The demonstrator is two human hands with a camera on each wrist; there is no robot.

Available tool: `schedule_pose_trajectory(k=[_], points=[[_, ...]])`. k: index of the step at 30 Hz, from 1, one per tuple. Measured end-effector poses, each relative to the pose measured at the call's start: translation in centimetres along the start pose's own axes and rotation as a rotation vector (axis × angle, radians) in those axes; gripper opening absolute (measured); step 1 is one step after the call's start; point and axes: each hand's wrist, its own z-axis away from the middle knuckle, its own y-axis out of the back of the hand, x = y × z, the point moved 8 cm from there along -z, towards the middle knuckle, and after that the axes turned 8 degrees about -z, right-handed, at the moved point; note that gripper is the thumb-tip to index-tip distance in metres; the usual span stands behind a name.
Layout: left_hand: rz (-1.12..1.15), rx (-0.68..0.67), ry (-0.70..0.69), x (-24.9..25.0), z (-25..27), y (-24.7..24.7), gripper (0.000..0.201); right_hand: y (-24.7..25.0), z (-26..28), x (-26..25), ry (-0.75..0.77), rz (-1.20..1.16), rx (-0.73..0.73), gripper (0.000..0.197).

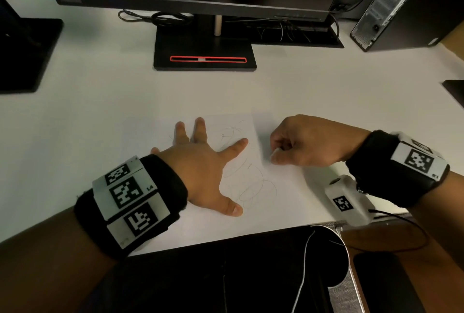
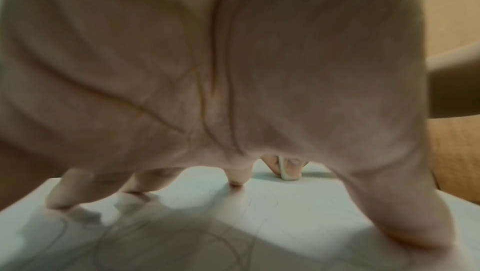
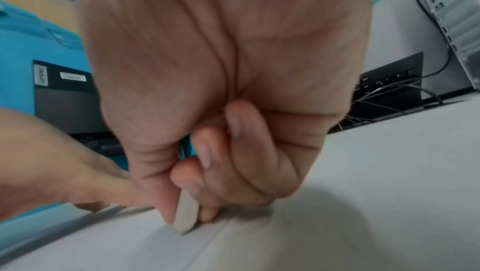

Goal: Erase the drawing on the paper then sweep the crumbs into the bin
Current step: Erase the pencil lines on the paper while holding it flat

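The right hand (image 1: 298,143) pinches a small off-white eraser (image 3: 185,212), tip down on the right edge of the white paper sheet (image 1: 273,182). The faint pencil scribbles (image 1: 247,182) lie left of it, at frame centre. The left hand (image 1: 200,162) presses the sheet flat on the white desk (image 1: 100,91), fingers spread.

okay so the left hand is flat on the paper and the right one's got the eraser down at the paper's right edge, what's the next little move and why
Probably rub the eraser leftward onto the nearest pencil loops. The right hand pinches it with its tip at the paper's right edge, the scribbles look unerased, and the left hand lies spread flat on the sheet, pinning it.
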Motion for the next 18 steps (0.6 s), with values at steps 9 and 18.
schedule_pose_trajectory(k=[9, 18], points=[[-0.009, 0.005, -0.004, 0.0, 0.1, 0.1, 0.126, -0.3, 1.7, 0.9, -0.024, -0.008, -0.003, 0.029], [-0.014, 0.006, -0.005, 0.0, 0.1, 0.1, 0.126, -2.1, 2.9, -0.1, 0.053, -0.018, -0.040, 0.027]])
